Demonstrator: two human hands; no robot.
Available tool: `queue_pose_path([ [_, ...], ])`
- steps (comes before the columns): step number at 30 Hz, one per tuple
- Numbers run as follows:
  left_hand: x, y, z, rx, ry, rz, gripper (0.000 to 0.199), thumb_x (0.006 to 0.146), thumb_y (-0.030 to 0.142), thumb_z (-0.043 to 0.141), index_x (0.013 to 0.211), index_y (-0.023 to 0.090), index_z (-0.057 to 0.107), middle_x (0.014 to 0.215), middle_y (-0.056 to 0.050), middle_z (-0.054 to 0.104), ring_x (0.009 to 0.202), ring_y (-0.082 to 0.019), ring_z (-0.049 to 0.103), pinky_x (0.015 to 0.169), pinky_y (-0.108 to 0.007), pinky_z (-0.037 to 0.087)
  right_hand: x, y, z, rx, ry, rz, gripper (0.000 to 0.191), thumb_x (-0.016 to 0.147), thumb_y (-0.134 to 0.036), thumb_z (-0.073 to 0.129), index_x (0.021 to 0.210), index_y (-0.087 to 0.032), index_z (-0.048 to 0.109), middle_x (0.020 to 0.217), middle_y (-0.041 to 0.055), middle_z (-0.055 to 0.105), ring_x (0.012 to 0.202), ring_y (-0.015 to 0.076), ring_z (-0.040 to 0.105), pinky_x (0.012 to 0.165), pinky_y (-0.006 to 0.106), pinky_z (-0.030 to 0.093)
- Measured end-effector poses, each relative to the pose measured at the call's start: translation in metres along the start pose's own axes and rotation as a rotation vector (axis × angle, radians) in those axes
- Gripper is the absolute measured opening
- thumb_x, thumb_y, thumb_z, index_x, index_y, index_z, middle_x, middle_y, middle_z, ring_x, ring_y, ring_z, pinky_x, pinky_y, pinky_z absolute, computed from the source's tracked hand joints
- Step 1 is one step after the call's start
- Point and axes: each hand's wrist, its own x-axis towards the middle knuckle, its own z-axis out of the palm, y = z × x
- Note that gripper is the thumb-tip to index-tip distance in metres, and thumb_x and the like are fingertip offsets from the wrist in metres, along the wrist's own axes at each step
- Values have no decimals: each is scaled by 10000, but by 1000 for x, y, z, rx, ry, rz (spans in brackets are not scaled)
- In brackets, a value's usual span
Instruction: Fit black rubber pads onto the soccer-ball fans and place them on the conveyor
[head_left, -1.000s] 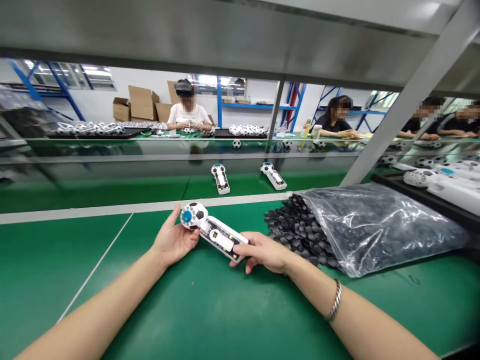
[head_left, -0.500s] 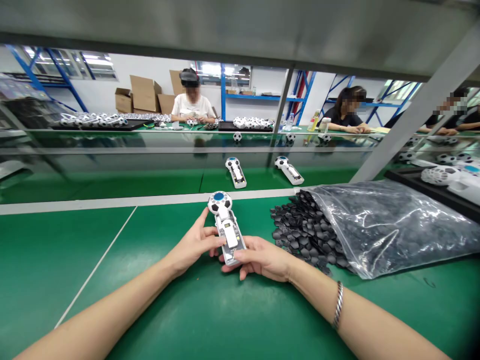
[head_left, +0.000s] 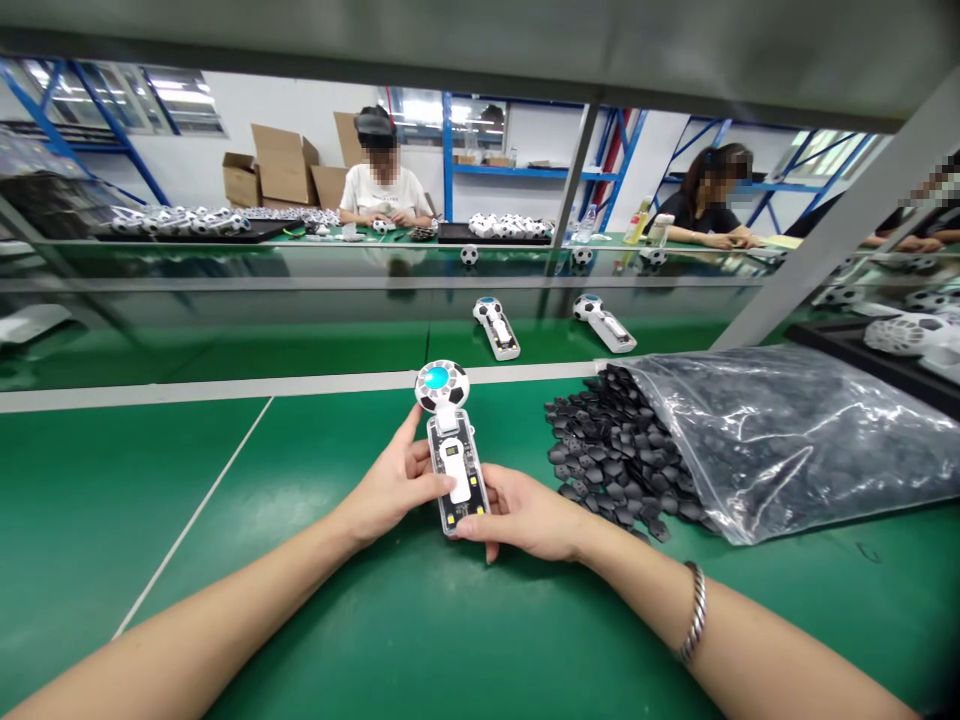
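left hand [head_left: 394,487] curls round the left edge of a handheld gadget [head_left: 456,475], its thumb raised beside the narrow neck, while the right hand [head_left: 525,515] pinches the lower end between thumb and fingers. held between both hands, the gadget stands upright just above the green workbench mat [head_left: 150,510]. it has a round head [head_left: 442,386] printed like a football, with a blue disc at its centre, and a clear-cased white handle showing a small circuit board [head_left: 457,515]; any printing on it is too small to read. a silver chain bracelet [head_left: 694,612] circles the right forearm near the wrist. just right of the gadget lies a heap of black plastic hexagonal pieces [head_left: 611,455], spilling from a clear plastic bag [head_left: 772,445]. beyond a white strip [head_left: 225,388], two similar gadgets [head_left: 496,328] lie on the green surface. farther off, a co-worker in a white t-shirt [head_left: 384,175] sits with hands together, cardboard boxes [head_left: 283,175] stacked behind, and another worker in dark clothes [head_left: 709,195] sits to the right.
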Motion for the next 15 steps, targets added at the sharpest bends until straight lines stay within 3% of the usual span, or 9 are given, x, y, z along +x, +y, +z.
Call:
queue_pose_path([
  [15,-2,-1,4,12,21,44,1008,671,187,692,1401,251,0,1019,-77,602,908,-208,586,792,-342,475,-2,-1,3,-43,23,9,419,716,-292,665,1067,-158,478,816,6,532,714,108,518,500,189,482],
])
